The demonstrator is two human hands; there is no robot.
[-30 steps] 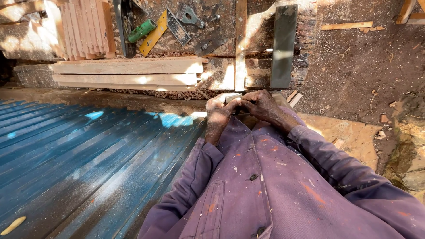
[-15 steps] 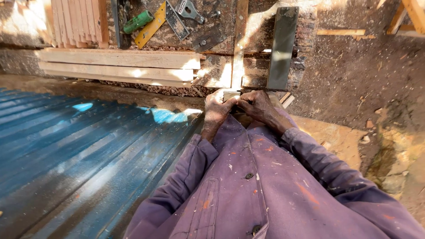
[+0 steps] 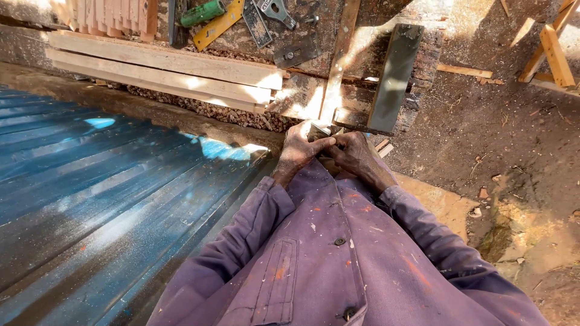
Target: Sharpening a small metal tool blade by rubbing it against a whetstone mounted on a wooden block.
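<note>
My left hand and my right hand are closed together around a small tool at the near end of a narrow wooden strip that runs away from me across the workbench. What kind of tool it is stays hidden under my fingers; only a small grey metal part shows. Both arms are in purple, paint-spotted sleeves. A dark metal bar lies just right of the strip.
Long pale planks are stacked left of the strip. A green tool, a yellow level and metal tools lie at the bench's far side. Blue corrugated sheet lies at my left, dirt ground with wood scraps at my right.
My hands stay clasped on the tool at the strip's end. The view has shifted slightly, so the bench sits a little higher and more to the left in the frame.
</note>
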